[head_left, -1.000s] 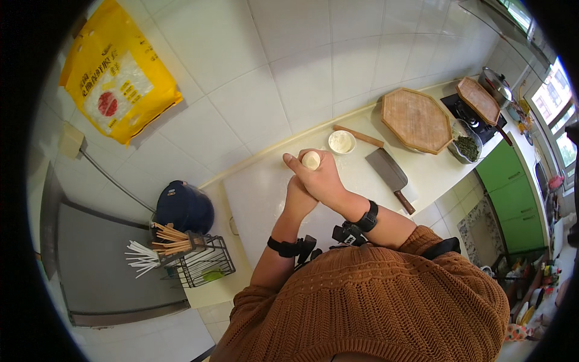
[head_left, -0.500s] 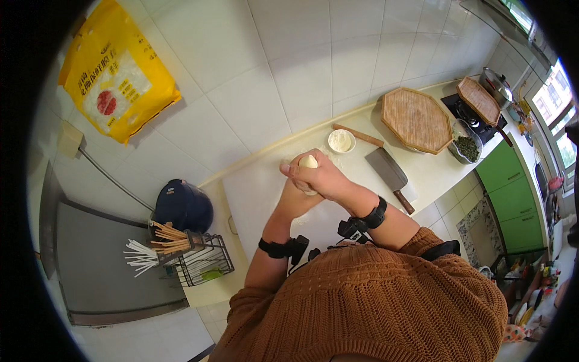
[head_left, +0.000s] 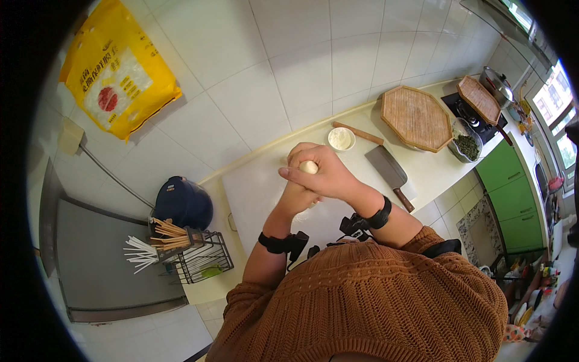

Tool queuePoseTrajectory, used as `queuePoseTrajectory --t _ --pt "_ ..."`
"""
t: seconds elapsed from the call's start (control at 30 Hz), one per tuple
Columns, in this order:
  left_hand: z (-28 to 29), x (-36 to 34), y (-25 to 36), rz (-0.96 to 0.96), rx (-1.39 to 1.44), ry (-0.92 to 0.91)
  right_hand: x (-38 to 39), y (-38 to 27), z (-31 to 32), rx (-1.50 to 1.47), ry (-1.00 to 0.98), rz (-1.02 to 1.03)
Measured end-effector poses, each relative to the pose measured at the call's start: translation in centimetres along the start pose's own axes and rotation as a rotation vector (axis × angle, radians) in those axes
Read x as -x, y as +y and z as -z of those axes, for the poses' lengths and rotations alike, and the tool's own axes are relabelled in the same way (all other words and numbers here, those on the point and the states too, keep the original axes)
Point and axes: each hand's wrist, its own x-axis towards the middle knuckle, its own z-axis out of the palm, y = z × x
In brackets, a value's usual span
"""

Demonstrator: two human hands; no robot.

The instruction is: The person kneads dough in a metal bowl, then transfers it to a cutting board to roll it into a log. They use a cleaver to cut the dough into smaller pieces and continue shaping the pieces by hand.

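A pale lump of dough (head_left: 309, 167) is clasped between my two hands above the white board (head_left: 244, 199). My right hand (head_left: 330, 174) wraps over the top, and the dough bulges out beside its thumb. Beneath it, my left hand (head_left: 294, 196) presses against the dough from the left; its fingers are mostly hidden by the right hand. A small white bowl of flour (head_left: 341, 139) stands just beyond my hands. To its right lie a wooden rolling pin (head_left: 359, 134) and a cleaver (head_left: 387, 169) with a brown handle.
Farther right are an octagonal wooden tray (head_left: 416, 119), a bowl of chopped greens (head_left: 467, 146) and a stove (head_left: 469, 114) with a smaller tray over it. On the left stand a dark blue bucket (head_left: 184, 202) and a wire chopstick rack (head_left: 208, 260). A yellow bag (head_left: 129, 66) hangs on the wall.
My clasped hands have shifted slightly, with the right hand's fingers closing further over. The dough's bulge now sits a little lower and looks rounder.
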Motion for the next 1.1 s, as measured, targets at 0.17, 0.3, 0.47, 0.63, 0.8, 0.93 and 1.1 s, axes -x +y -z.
queuePoseTrajectory --t 0.17,0.3,0.47,0.63,0.8,0.93,1.1 --pt "-1.4 -0.5 -0.6 -0.174 -0.266 0.282 0.7 -0.8 -1.6 -0.233 0.150 -0.395" --pt "-0.8 0.2 1.2 -0.217 -0.319 0.113 0.6 -1.2 -0.6 -0.167 -0.131 -0.375" --pt "-0.9 0.4 2.6 -0.087 -0.011 0.284 -0.5 -0.2 1.0 -0.343 -0.124 -0.337" --pt "0.4 1.4 3.4 -0.102 0.428 0.349 0.4 3.1 3.0 -0.157 -0.212 -0.112" --pt "1.2 2.0 5.5 -0.169 0.506 0.233 4.7 6.0 -2.5 -0.208 -0.347 -0.457" --pt "1.4 3.0 5.6 -0.244 0.329 0.228 5.3 6.6 -4.9 -0.039 -0.172 -0.403" --pt "3.3 6.5 2.1 -0.249 0.454 0.498 6.2 11.1 -2.3 -0.270 -0.501 -0.465"
